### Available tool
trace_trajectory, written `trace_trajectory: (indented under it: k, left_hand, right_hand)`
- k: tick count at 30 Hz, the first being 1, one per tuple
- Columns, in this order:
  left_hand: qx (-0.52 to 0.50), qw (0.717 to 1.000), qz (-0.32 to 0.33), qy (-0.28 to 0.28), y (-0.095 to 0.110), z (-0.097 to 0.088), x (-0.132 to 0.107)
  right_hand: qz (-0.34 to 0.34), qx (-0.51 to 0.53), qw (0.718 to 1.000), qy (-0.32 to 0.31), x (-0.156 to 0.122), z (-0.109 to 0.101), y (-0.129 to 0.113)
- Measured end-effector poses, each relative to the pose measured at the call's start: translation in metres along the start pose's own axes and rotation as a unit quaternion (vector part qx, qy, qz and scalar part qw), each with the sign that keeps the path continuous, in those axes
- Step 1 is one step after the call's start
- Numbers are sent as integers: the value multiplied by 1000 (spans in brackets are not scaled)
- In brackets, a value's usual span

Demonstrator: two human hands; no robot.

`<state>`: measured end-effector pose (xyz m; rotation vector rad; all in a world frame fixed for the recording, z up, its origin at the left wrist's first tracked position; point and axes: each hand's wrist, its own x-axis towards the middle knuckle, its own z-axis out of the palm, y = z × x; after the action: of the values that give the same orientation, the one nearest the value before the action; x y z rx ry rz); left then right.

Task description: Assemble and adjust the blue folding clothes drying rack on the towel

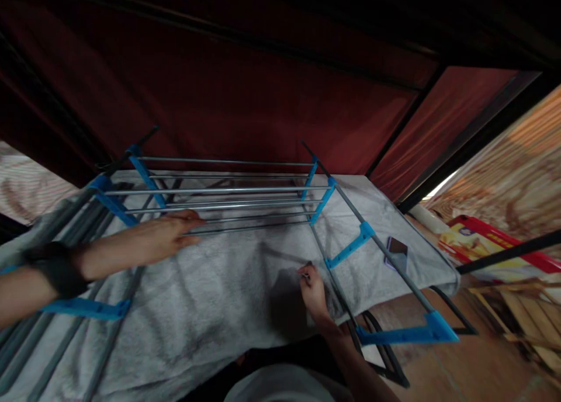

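Note:
A grey towel lies spread over a drying rack with grey rails and blue plastic joints. My left hand lies flat on the towel's far edge, fingers stretched out along a rail. A dark band sits on that wrist. My right hand is closed in a pinch on the towel near the rack's right side rail.
A dark phone rests on the towel at the right. Dark red curtains hang behind the rack. A red and yellow box and wooden slats lie on the floor to the right. A black bar crosses there.

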<state>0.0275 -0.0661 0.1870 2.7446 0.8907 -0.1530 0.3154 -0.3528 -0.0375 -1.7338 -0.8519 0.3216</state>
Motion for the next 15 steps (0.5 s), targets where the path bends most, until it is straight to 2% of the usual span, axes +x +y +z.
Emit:
trace_trajectory:
  k: [1, 4, 6, 8, 10, 11, 13, 15]
  left_hand:
    - [-6, 999, 39, -34, 22, 12, 10]
    - [44, 991, 93, -83, 85, 55, 34]
    - [61, 990, 99, -81, 118, 86, 49]
    - [37, 994, 84, -55, 138, 115, 63]
    - [-16, 998, 54, -21, 144, 140, 72]
    - [-47, 998, 32, 1, 142, 151, 73]
    - [-104, 992, -32, 70, 124, 169, 60]
    - [-142, 968, -119, 169, 94, 185, 29]
  right_hand:
    - [14, 3, 1000, 19, -1, -6, 2]
    - [51, 23, 995, 83, -8, -25, 13]
    - [46, 18, 990, 131, -14, -39, 22]
    - [29, -19, 983, 182, -17, -55, 32]
    - [30, -56, 977, 203, -14, -69, 43]
    - [41, -61, 979, 190, -10, -74, 48]
    - [78, -43, 986, 140, -1, -80, 58]
    - [96, -8, 991, 98, 10, -80, 64]
